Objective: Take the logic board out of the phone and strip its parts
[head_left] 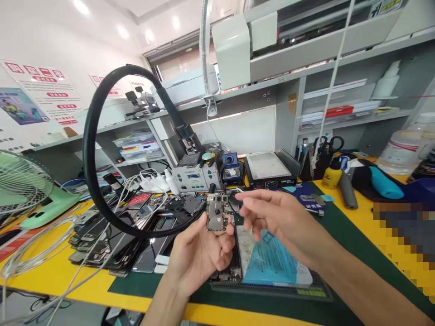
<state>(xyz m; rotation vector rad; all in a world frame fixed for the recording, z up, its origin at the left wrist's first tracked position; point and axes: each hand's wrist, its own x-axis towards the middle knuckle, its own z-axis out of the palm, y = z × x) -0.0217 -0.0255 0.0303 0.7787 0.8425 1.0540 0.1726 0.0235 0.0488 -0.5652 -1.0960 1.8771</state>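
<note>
Between the thumb and fingers of my left hand [205, 253] is a phone logic board [216, 213], raised upright above the bench. Metal shields cover much of its face, and camera modules sit along its top edge. Just to its right hovers my right hand [272, 217], fingers apart and curled a little, with nothing visible in them. Below my hands lies an opened phone body [234, 267], partly hidden by my left hand. It rests beside a blue and white packet [277, 260] on a dark tray [272, 291].
A black hose [89, 149] loops from the rework station [195, 178] across the left side. Stacked phones [102, 240] and white cables [37, 246] crowd the left. A green fan [27, 185] stands far left. At right are a yellow bottle [332, 173] and scissors [335, 144].
</note>
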